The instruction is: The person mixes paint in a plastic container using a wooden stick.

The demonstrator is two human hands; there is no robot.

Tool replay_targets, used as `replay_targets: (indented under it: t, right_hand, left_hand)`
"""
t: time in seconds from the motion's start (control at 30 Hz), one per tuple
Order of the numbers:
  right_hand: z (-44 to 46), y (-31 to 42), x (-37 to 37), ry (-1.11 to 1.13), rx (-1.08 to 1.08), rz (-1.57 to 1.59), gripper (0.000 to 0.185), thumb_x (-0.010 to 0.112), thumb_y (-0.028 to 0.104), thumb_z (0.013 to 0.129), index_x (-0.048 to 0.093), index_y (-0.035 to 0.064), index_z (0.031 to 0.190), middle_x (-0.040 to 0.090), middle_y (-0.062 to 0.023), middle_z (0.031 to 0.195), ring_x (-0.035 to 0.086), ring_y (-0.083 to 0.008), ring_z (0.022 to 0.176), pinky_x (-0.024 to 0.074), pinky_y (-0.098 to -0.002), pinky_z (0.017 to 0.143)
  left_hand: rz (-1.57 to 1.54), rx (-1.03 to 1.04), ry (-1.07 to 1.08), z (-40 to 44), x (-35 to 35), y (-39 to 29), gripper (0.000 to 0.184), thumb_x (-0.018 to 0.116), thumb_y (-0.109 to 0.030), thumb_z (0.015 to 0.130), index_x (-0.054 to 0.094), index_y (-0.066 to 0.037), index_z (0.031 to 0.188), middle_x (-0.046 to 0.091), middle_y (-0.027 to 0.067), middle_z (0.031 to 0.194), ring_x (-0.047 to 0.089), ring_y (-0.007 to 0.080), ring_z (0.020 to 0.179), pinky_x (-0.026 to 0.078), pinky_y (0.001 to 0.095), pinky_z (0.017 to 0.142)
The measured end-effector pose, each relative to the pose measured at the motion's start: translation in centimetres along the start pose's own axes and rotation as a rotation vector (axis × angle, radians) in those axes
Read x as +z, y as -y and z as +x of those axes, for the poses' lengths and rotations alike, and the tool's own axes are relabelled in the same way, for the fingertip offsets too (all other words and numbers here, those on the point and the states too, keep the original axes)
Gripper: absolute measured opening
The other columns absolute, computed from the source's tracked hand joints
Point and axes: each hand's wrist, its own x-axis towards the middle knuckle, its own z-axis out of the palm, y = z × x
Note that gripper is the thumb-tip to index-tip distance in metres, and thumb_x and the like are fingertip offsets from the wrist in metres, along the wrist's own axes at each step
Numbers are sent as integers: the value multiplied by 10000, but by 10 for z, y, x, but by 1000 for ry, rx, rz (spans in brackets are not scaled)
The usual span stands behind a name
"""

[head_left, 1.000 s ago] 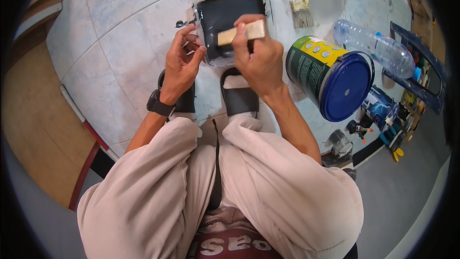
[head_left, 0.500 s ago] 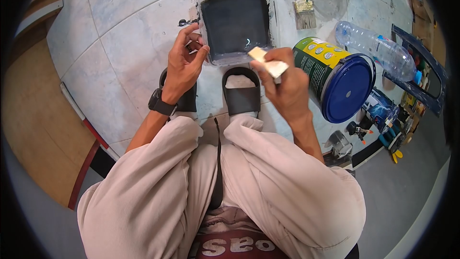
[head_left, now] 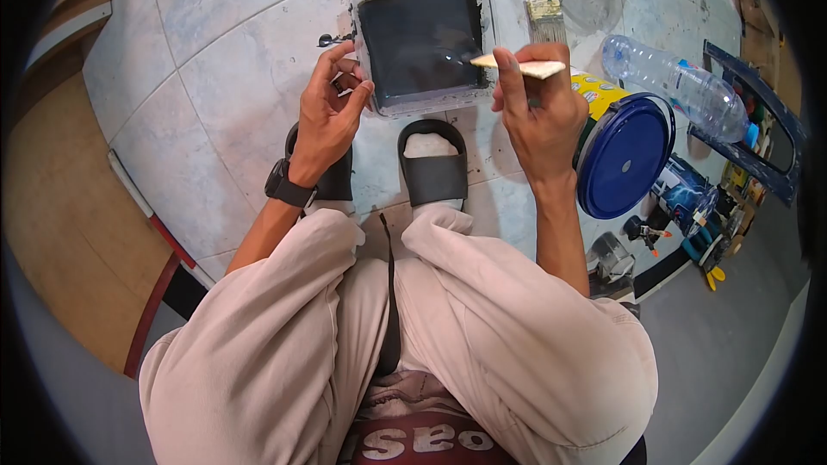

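A square clear plastic tub [head_left: 388, 109] on the floor holds dark, nearly black liquid [head_left: 418, 39] that looks like paint. My left hand [head_left: 329, 108] grips the tub's left side, with thumb and fingers at the rim. A pale flat wooden stick [head_left: 541, 67] is held in the closed fingers of my right hand [head_left: 544, 120], beside the tub's right edge. The stick lies almost level, and its darkened tip points left over the liquid; whether it touches the surface I cannot tell.
A crusted paintbrush [head_left: 544, 13] lies beyond the tub on the tiled floor [head_left: 233, 69]. To the right are a blue-lidded bucket [head_left: 624, 155] on its side, a clear plastic bottle [head_left: 676, 86] and several tools. My sandalled feet [head_left: 433, 168] are just below the tub.
My right hand has moved up and to the right, turning the stick from a slant to nearly level. My left hand has stayed at the tub's left side.
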Motion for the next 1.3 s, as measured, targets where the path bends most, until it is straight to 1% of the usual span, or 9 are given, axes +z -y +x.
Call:
replay_targets:
  t: [0.17, 0.23, 0.37, 0.5, 0.73, 0.9, 0.97, 1.13, 1.3]
  right_hand:
    - [-24, 16, 3, 112, 24, -103, 282, 762, 264, 949, 568, 59, 938, 604, -57, 634, 604, -162, 449, 448, -320, 432]
    - [-31, 22, 18, 113, -83, -11, 271, 757, 250, 951, 571, 53, 950, 616, -64, 640, 622, -176, 457, 454, -326, 431]
    - [-24, 22, 49, 202, 6, 229, 246, 750, 203, 953, 571, 43, 1009, 634, -75, 671, 665, -168, 519, 478, -330, 454]
    - [10, 13, 55, 29, 41, 393, 201, 696, 164, 989, 555, 25, 1028, 667, -79, 697, 708, -163, 604, 543, -290, 511]
    - [3, 0, 5, 82, 0, -157, 150, 572, 155, 1054, 578, 10, 1017, 657, -87, 736, 672, -171, 574, 513, -325, 518]
    - [-7, 11, 34, 160, -137, -2, 126, 563, 115, 1044, 616, 5, 1011, 673, -84, 855, 655, -195, 574, 497, -329, 532]
    - [9, 10, 45, 68, -106, 109, 83, 588, 139, 1030, 606, 58, 1021, 658, -100, 704, 664, -320, 563, 509, -389, 530]
    - [26, 4, 20, -2, -106, -163, 61, 584, 135, 1033, 606, 79, 1019, 649, -109, 660, 647, -304, 535, 489, -392, 500]
    - [1, 16, 31, 143, -104, -107, 63, 603, 156, 1027, 601, 94, 1029, 646, -98, 650, 656, -305, 542, 481, -391, 488]
  left_hand:
    - [2, 4, -4, 0, 0, 0, 495, 602, 69, 966, 459, -16, 1433, 539, 41, 1033, 574, 107, 860, 534, 252, 732]
    - [7, 1, -6, 0, 0, -1, 498, 603, 67, 966, 457, -16, 1435, 539, 39, 1031, 573, 107, 861, 531, 252, 737]
    - [3, 13, 0, 0, 0, 0, 499, 605, 62, 968, 455, -16, 1438, 539, 36, 1030, 573, 106, 863, 527, 249, 743]
    - [12, -1, 2, 0, -1, 2, 499, 610, 55, 970, 455, -16, 1439, 539, 35, 1032, 572, 106, 865, 524, 249, 746]
    - [-17, 9, -6, 1, 0, 3, 485, 605, 56, 972, 460, -9, 1431, 539, 37, 1032, 574, 105, 865, 533, 255, 734]
    - [15, -2, -4, 1, 0, 0, 488, 603, 65, 967, 462, -8, 1429, 535, 36, 1023, 573, 104, 865, 533, 254, 736]
    - [27, 1, -3, 0, 0, -1, 488, 602, 68, 966, 463, -8, 1428, 534, 35, 1020, 573, 103, 865, 533, 253, 736]
    - [10, 8, -8, 0, 0, -1, 490, 599, 70, 965, 464, -11, 1429, 532, 35, 1015, 570, 103, 866, 532, 252, 735]
    - [3, 1, -15, 1, 0, 1, 494, 601, 71, 964, 462, -12, 1430, 528, 36, 1023, 576, 108, 875, 531, 249, 738]
